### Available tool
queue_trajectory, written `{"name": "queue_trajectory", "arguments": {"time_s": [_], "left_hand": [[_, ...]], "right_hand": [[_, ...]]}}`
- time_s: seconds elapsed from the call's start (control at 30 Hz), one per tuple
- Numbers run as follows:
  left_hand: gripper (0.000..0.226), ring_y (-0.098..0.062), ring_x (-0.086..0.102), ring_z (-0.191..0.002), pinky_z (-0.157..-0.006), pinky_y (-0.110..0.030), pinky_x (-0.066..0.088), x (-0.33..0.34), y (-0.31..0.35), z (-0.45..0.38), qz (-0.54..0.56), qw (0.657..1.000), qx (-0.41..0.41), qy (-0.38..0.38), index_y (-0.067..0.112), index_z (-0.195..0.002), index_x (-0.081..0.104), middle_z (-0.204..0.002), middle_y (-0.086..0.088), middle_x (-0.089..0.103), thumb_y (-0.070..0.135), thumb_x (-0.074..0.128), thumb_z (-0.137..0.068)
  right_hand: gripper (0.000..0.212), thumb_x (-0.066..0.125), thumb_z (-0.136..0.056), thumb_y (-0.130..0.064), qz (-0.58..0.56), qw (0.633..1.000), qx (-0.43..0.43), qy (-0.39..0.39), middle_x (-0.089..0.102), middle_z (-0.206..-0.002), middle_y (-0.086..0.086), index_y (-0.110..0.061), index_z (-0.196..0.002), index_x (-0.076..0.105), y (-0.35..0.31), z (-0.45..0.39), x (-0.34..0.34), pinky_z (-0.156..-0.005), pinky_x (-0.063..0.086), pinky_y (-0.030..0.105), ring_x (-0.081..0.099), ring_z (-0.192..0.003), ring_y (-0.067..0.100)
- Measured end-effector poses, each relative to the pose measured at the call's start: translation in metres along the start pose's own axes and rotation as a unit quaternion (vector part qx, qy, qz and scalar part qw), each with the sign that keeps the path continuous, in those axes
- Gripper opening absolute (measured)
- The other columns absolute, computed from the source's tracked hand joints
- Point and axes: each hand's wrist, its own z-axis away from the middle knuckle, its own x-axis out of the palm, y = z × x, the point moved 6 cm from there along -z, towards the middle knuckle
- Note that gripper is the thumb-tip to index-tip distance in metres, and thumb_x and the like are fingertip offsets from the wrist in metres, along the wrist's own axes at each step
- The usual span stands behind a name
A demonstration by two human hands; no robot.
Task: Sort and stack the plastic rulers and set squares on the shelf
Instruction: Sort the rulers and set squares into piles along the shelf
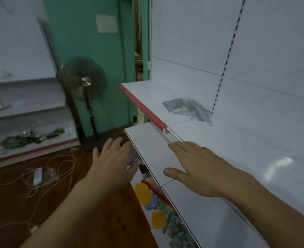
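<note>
A loose pile of clear plastic rulers and set squares (188,109) lies on the white shelf (147,94) with the red front edge, near its back panel. My right hand (199,167) hovers flat and empty over the nearer white shelf board, fingers spread, well short of the pile. Off the shelf's left edge, over the floor, my left hand (114,163) is open and holds nothing. The picture is blurred, so single rulers cannot be told apart.
A standing fan (84,81) is on the floor to the left by the green wall. Cables and a power strip (37,176) lie on the wooden floor. Another shelf unit (27,111) stands at far left. Colourful items (147,196) fill the lower shelf.
</note>
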Motion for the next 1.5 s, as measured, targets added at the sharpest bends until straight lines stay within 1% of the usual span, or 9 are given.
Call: {"name": "queue_trajectory", "arguments": {"time_s": [0.27, 0.43, 0.57, 0.87, 1.07, 1.13, 1.3, 1.4, 1.5], "left_hand": [[0.075, -0.026, 0.002, -0.153, -0.12, -0.061, 0.012, 0.011, -0.04, -0.138, -0.015, 0.999, -0.005, -0.04, 0.035, -0.155, 0.017, -0.166, 0.003, 0.009, 0.064, 0.045, -0.092], [0.07, -0.026, 0.004, -0.153, -0.12, -0.06, 0.015, 0.01, -0.068, -0.204, -0.025, 0.998, -0.025, -0.045, 0.034, -0.156, 0.018, -0.166, 0.003, 0.01, 0.058, 0.045, -0.095], [0.071, -0.025, 0.004, -0.153, -0.12, -0.062, 0.012, 0.016, -0.069, -0.26, -0.018, 0.998, -0.022, -0.051, 0.034, -0.157, 0.014, -0.166, 0.003, 0.009, 0.053, 0.046, -0.096], [0.06, -0.018, 0.021, -0.149, -0.121, -0.05, 0.022, 0.038, 0.03, -0.421, 0.074, 0.975, 0.208, -0.007, 0.033, -0.154, 0.027, -0.162, 0.007, 0.024, 0.051, 0.044, -0.099], [0.067, -0.017, 0.033, -0.143, -0.115, -0.046, 0.032, 0.055, 0.076, -0.506, 0.116, 0.921, 0.366, -0.06, 0.03, -0.15, 0.038, -0.155, 0.005, 0.037, 0.06, 0.039, -0.091], [0.065, -0.018, 0.043, -0.133, -0.108, -0.043, 0.039, 0.05, 0.095, -0.525, 0.144, 0.896, 0.414, -0.073, 0.032, -0.147, 0.042, -0.147, 0.007, 0.046, 0.059, 0.037, -0.088], [0.06, -0.014, 0.057, -0.104, -0.09, -0.035, 0.048, 0.067, 0.127, -0.553, 0.093, 0.852, 0.495, -0.141, 0.037, -0.131, 0.051, -0.114, 0.01, 0.056, 0.066, 0.064, -0.08], [0.051, -0.002, 0.055, -0.079, -0.076, -0.023, 0.048, 0.072, 0.135, -0.56, 0.163, 0.82, 0.516, -0.184, 0.03, -0.12, 0.061, -0.098, 0.01, 0.058, 0.051, 0.077, -0.076], [0.03, -0.001, 0.058, -0.073, -0.066, -0.015, 0.045, 0.079, 0.136, -0.571, 0.246, 0.809, 0.506, -0.169, 0.032, -0.106, 0.065, -0.086, 0.015, 0.061, 0.044, 0.076, -0.081]], "right_hand": [[0.073, 0.034, -0.099, -0.066, 0.027, 0.997, -0.007, -0.068, 0.03, -0.159, 0.006, -0.017, -0.153, 0.028, 0.04, -0.152, 0.008, -0.113, 0.036, 0.049, 0.034, -0.141, 0.025], [0.069, 0.037, -0.098, -0.065, 0.016, 0.998, -0.033, -0.045, 0.036, -0.154, 0.005, -0.018, -0.15, 0.032, 0.049, -0.233, -0.004, -0.107, 0.042, 0.048, 0.041, -0.134, 0.025], [0.062, 0.041, -0.097, -0.065, -0.009, 0.998, -0.016, -0.053, 0.046, -0.135, -0.002, -0.02, -0.14, 0.039, 0.079, -0.264, 0.002, -0.097, 0.046, 0.04, 0.047, -0.118, 0.019], [0.065, 0.041, -0.098, -0.062, -0.048, 0.992, 0.119, -0.007, 0.041, -0.146, -0.005, -0.028, -0.153, 0.03, 0.178, -0.318, 0.008, -0.108, 0.039, 0.044, 0.038, -0.135, 0.019], [0.05, 0.051, -0.097, -0.054, -0.07, 0.962, 0.262, 0.019, 0.053, -0.133, 0.001, -0.025, -0.138, 0.05, 0.229, -0.352, 0.0, -0.1, 0.045, 0.041, 0.05, -0.122, 0.023], [0.049, 0.048, -0.097, -0.057, -0.086, 0.947, 0.306, 0.043, 0.054, -0.132, 0.001, -0.026, -0.135, 0.051, 0.237, -0.363, -0.007, -0.1, 0.044, 0.042, 0.05, -0.121, 0.024], [0.052, 0.051, -0.094, -0.062, -0.098, 0.909, 0.4, 0.054, 0.05, -0.134, 0.0, -0.027, -0.132, 0.049, 0.233, -0.382, 0.0, -0.1, 0.043, 0.038, 0.049, -0.12, 0.021], [0.064, 0.061, -0.083, -0.069, -0.096, 0.892, 0.438, 0.059, 0.049, -0.13, 0.001, -0.025, -0.128, 0.05, 0.232, -0.387, 0.003, -0.095, 0.043, 0.036, 0.05, -0.116, 0.023], [0.065, 0.068, -0.079, -0.065, -0.094, 0.87, 0.477, 0.082, 0.05, -0.127, 0.0, -0.025, -0.128, 0.05, 0.238, -0.393, 0.003, -0.092, 0.043, 0.034, 0.051, -0.115, 0.023]]}}
